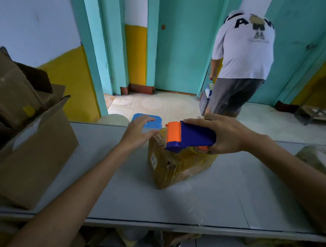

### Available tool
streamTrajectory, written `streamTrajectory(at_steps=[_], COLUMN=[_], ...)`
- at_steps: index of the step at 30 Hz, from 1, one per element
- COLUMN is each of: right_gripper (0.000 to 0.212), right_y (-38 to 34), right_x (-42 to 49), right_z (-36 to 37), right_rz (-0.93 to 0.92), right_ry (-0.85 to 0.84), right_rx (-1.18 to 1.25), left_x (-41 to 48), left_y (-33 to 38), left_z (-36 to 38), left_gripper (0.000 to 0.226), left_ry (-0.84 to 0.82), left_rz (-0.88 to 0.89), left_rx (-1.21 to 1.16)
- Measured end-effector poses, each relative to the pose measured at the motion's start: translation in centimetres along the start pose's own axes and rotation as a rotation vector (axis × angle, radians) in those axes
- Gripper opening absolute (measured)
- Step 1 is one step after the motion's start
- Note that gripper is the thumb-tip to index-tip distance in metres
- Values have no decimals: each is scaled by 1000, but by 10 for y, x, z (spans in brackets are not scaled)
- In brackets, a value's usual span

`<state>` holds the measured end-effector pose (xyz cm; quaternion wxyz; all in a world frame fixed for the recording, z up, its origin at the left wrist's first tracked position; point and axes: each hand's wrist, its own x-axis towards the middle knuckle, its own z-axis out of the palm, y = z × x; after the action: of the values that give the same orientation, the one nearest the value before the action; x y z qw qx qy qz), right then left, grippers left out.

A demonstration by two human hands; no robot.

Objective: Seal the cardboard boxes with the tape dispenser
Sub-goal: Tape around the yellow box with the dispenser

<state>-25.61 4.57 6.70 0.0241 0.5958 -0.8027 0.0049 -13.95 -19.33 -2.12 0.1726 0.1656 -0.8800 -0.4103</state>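
While gripping the tape dispenser from above in the right hand, curling the fingers round its blue body and pressing its orange front plate onto the top of the small cardboard box. Carrying a yellowish tape roll under the blue body, just above the box top. Sitting near the middle of the grey tabletop, turning one corner toward the camera, showing creased yellow-brown faces under glossy tape and white labels on the left face and at the top edge. Reaching the left hand out at the box's far left top corner, spreading straight fingers and gripping nothing; blurring too much to tell whether touching the cardboard. Counting two hands, one dispenser, one small box under it. Counting two larger brown boxes at the left end: an open box standing on the tabletop and a second box stacked behind it. Showing one more parcel, partly cut off, at the right edge. Lying beyond the far edge, one blue-lidded container. Standing on the tiled floor farther back, one person in a white shirt.
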Motion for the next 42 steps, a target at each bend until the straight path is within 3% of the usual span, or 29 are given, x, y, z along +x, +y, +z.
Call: streamTrajectory(at_steps=[3,5,8,10,13,18,21,26,30,34,38,42], right_gripper=[87,87,87,87,87,88,86,87,85,85,86,85], right_y=[0,0,1,-1,-5,-8,-10,-17,-22,-27,-34,-39], right_x=[-2,-1,4,8,14,12,8,6,6,9,10,9], right_z=[4,6,9,9,10,6,3,-2,-6,-8,-8,-4], right_rz=[3,-14,-33,-25,-51,-110,-141,-224,-238,-249,-229,-208], right_ry=[19,13,49,40,17,27,89,196,224,201,176,156], right_rx=[11,15,-1,-6,17,-21,-10,-23,17,11,24,50], left_x=[1,-8,-35,-62,-83,-75,-70,-68,-75,-75,-74,-77], left_y=[-17,-20,-18,-9,-2,-10,8,45,38,33,34,34], left_z=[14,20,33,43,46,19,2,-8,-12,-9,-11,-16], left_gripper=[59,54,48,56,56,44,21,30,26,12,17,22], left_ry=[-263,-179,91,220,263,239,244,-230,-263,-131,83,92], left_rz=[-99,-118,-128,-155,-183,-44,-82,-424,-524,-502,-390,-364], left_rx=[-132,-235,23,149,114,257,-27,-974,-1261,-1053,-724,-714])
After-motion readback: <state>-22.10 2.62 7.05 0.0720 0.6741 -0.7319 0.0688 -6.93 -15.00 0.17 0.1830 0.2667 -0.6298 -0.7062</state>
